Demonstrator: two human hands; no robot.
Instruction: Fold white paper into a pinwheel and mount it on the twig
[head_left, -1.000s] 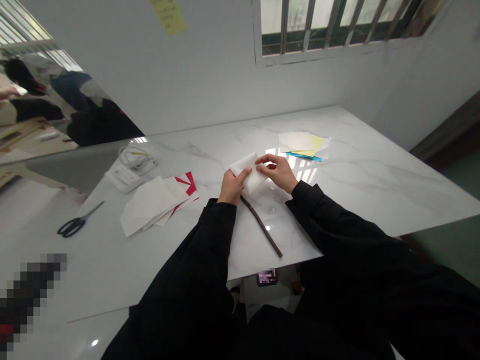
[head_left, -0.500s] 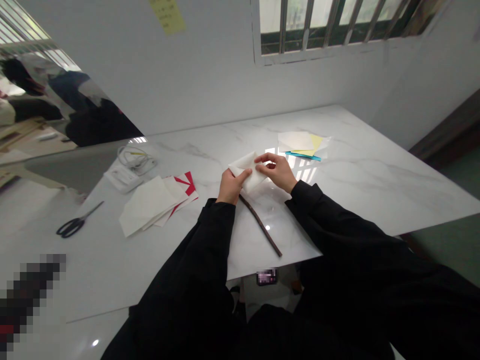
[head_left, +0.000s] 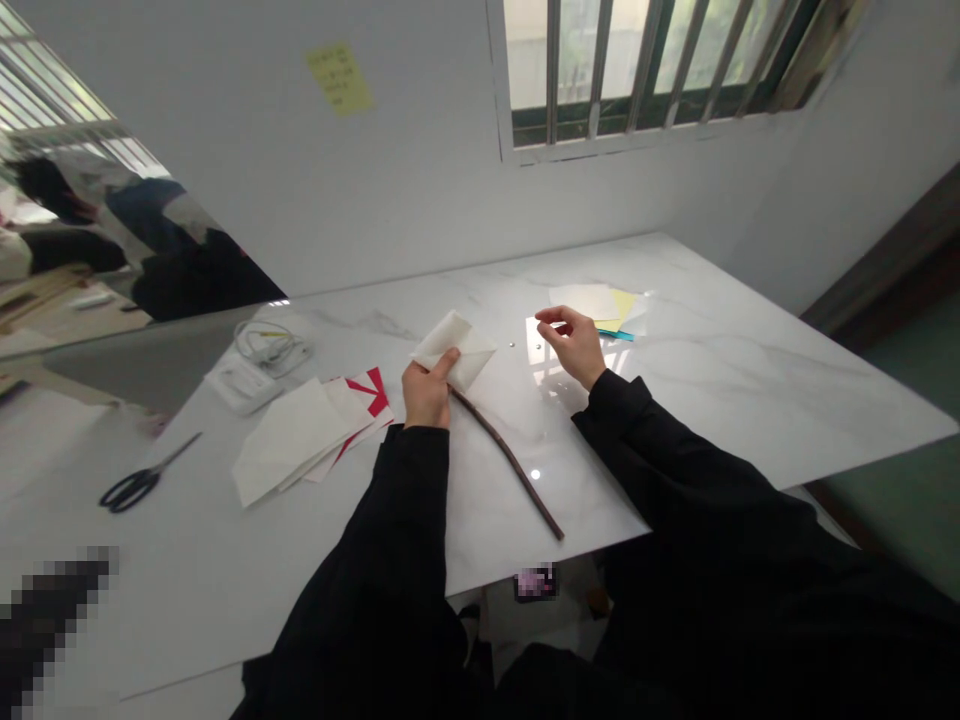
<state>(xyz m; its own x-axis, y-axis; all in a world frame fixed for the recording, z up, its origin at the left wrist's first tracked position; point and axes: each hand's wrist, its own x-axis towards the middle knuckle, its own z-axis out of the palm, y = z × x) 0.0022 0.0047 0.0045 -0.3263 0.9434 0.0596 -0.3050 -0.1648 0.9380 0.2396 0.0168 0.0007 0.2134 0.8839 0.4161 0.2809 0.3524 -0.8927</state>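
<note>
A folded white paper packet [head_left: 466, 338] is at the far end of the dark brown stick [head_left: 504, 448], grasped by the left hand [head_left: 426, 396], thumb across its face. The stick's long axis slants from that hand rightward to the near edge of the surface [head_left: 750, 375]; whether the hand also grips it, I cannot tell. Right of the stick's far end lie two tiny shiny bits [head_left: 512, 345], then the right hand [head_left: 577, 345], off the packet, fingers curled, any pinched thing unclear
</note>
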